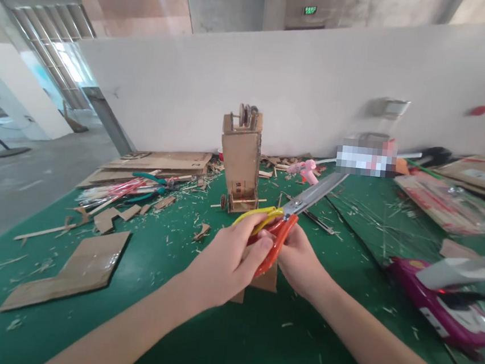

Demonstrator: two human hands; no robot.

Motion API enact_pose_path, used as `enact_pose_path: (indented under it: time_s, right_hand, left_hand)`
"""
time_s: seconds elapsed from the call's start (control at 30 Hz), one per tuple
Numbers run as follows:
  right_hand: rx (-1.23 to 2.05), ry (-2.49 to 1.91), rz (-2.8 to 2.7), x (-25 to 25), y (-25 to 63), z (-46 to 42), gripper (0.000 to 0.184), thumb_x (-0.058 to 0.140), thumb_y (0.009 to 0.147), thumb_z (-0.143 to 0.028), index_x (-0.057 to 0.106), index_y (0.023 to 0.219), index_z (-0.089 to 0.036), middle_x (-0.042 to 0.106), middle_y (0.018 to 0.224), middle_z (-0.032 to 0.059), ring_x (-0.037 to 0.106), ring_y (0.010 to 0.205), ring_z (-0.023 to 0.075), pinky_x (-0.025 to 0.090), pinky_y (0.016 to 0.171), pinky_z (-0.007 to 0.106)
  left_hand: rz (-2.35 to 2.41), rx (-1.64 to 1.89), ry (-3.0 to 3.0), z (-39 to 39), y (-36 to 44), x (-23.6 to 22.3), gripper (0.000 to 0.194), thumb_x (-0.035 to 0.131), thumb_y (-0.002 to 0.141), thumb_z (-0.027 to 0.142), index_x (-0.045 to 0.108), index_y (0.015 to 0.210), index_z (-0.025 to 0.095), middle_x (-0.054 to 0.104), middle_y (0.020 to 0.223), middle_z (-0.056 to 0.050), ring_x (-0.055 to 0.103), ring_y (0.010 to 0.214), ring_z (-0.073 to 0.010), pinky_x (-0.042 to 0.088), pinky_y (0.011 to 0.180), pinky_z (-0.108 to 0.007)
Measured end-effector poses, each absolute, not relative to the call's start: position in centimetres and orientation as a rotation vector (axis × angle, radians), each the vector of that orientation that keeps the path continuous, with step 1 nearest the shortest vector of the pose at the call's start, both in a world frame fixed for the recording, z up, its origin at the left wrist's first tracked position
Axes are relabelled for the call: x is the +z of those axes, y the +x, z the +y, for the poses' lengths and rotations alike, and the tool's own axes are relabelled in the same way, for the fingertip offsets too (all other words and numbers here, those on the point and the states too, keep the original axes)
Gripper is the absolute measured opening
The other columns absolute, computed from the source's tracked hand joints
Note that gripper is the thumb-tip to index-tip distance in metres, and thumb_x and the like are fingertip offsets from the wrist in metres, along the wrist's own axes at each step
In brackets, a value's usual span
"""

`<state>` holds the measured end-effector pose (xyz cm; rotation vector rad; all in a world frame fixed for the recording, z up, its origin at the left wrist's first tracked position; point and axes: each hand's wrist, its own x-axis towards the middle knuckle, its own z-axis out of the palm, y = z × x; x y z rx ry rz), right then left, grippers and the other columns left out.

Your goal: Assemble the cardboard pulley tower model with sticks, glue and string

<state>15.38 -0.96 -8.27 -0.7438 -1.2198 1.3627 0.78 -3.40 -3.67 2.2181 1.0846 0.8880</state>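
Note:
My left hand (235, 256) is closed on a pair of scissors (280, 237) with one yellow and one orange handle. The long metal blades look shut and point up and to the right, away from me. My right hand (301, 259) is curled close behind the orange handle; its fingertips are hidden, so I cannot make out what they grip. Below both hands a brown cardboard piece (266, 280) shows in part; which hand bears it, if either, is unclear. Just beyond stands a tall cardboard model (241, 162), upright, with round discs on top and a small wheel at its base.
Cardboard sheets (163, 160), pliers (150, 179) and a cut cardboard piece (84, 264) lie left on the green table (159, 334). A pink glue gun (306, 170), a utility knife (319, 222) and a purple power strip (436, 304) with cables are right. A white partition (182, 90) stands behind.

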Motion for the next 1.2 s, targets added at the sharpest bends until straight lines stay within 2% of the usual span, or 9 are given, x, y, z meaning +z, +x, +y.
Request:
enact_pose_path:
  time_s: [0.1, 0.2, 0.33, 0.43, 0.53, 0.8, 0.97, 1.07, 1.2]
  right_hand:
    - [1.320, -0.725, -1.256, -7.7, 15.2, -0.7, 0.041, 0.076, 0.066, -0.034, 0.052, 0.097, -0.022, 0.064, 0.104, 0.0051, 0.062, 0.095, 0.0181, 0.049, 0.088, 0.038]
    - [1.293, -0.735, -1.240, -6.9, 15.7, -0.1, 0.041, 0.076, 0.065, -0.035, 0.051, 0.094, -0.022, 0.063, 0.102, 0.0044, 0.062, 0.088, 0.0159, 0.051, 0.081, 0.035]
    - [1.223, -0.793, -1.064, -6.3, 17.3, 0.8, 0.040, 0.080, 0.061, -0.031, 0.052, 0.087, -0.021, 0.058, 0.085, -0.0014, 0.055, 0.066, 0.0087, 0.049, 0.061, 0.025]
    - [1.278, -0.775, -0.950, -6.3, 17.9, 1.1, 0.037, 0.080, 0.063, -0.033, 0.048, 0.077, -0.020, 0.047, 0.067, -0.0067, 0.043, 0.053, 0.0051, 0.041, 0.049, 0.020]
    - [1.329, -0.763, -0.951, -6.5, 17.8, 1.0, 0.039, 0.076, 0.068, -0.040, 0.043, 0.073, -0.021, 0.037, 0.060, -0.0084, 0.036, 0.050, 0.0047, 0.034, 0.043, 0.018]
    - [1.442, -0.895, -1.117, -6.5, 17.7, 0.3, 0.051, 0.048, 0.078, -0.071, 0.045, 0.069, -0.020, 0.050, 0.058, -0.0025, 0.039, 0.043, 0.0059, 0.024, 0.030, 0.015]
    - [1.360, -0.989, -1.256, -6.1, 18.8, 0.6, 0.059, 0.039, 0.075, -0.078, 0.051, 0.088, -0.022, 0.065, 0.079, 0.0085, 0.065, 0.073, 0.0219, 0.042, 0.036, 0.022]
    - [1.276, -1.006, -1.491, -5.7, 20.0, 0.7, 0.059, 0.034, 0.080, -0.075, 0.049, 0.107, -0.025, 0.064, 0.103, 0.0111, 0.061, 0.102, 0.0270, 0.055, 0.059, 0.034]
    - [0.844, -1.209, -1.959, -5.1, 21.7, 0.4, 0.046, 0.040, 0.085, -0.065, 0.049, 0.101, -0.024, 0.062, 0.106, 0.0097, 0.061, 0.098, 0.0242, 0.052, 0.071, 0.035]
  left_hand:
    - [1.100, 0.979, 2.399, -2.1, -0.5, -4.5, 0.038, 0.041, 0.092, 0.035, 0.050, 0.125, 0.019, 0.063, 0.120, -0.009, 0.062, 0.103, -0.0220, 0.048, 0.086, -0.032]
    - [1.362, 1.119, 2.529, -0.7, -2.0, -5.3, 0.029, 0.038, 0.093, 0.036, 0.061, 0.095, 0.018, 0.069, 0.096, -0.009, 0.064, 0.088, -0.0210, 0.047, 0.077, -0.031]
    - [1.921, 0.518, 2.479, -0.5, -2.5, -6.1, 0.051, 0.033, 0.087, 0.062, 0.057, 0.074, 0.019, 0.061, 0.062, -0.007, 0.061, 0.058, -0.0244, 0.041, 0.055, -0.033]
    - [1.928, 0.279, 2.475, -1.5, -1.5, -6.9, 0.064, 0.035, 0.074, 0.079, 0.056, 0.078, 0.019, 0.063, 0.069, -0.011, 0.062, 0.062, -0.0312, 0.038, 0.050, -0.034]
    - [1.839, 0.311, 2.364, -1.9, -0.9, -7.5, 0.063, 0.043, 0.069, 0.079, 0.056, 0.082, 0.019, 0.064, 0.072, -0.011, 0.062, 0.060, -0.0297, 0.035, 0.048, -0.031]
    - [1.644, 0.392, 2.006, -0.5, -2.9, -7.4, 0.058, 0.062, 0.056, 0.075, 0.054, 0.075, 0.021, 0.063, 0.071, -0.007, 0.059, 0.057, -0.0232, 0.031, 0.042, -0.028]
    - [1.479, 0.536, 1.743, -0.3, -3.3, -5.7, 0.050, 0.069, 0.064, 0.057, 0.053, 0.091, 0.018, 0.066, 0.093, -0.009, 0.064, 0.081, -0.0262, 0.046, 0.057, -0.030]
    - [1.390, 0.785, 1.571, 0.2, -3.8, -4.6, 0.046, 0.069, 0.069, 0.047, 0.047, 0.098, 0.018, 0.067, 0.097, -0.008, 0.066, 0.085, -0.0250, 0.050, 0.064, -0.032]
    - [1.300, 1.056, 1.482, 1.1, -5.1, -4.2, 0.052, 0.067, 0.073, 0.045, 0.045, 0.113, 0.020, 0.069, 0.104, -0.008, 0.067, 0.088, -0.0244, 0.053, 0.069, -0.035]
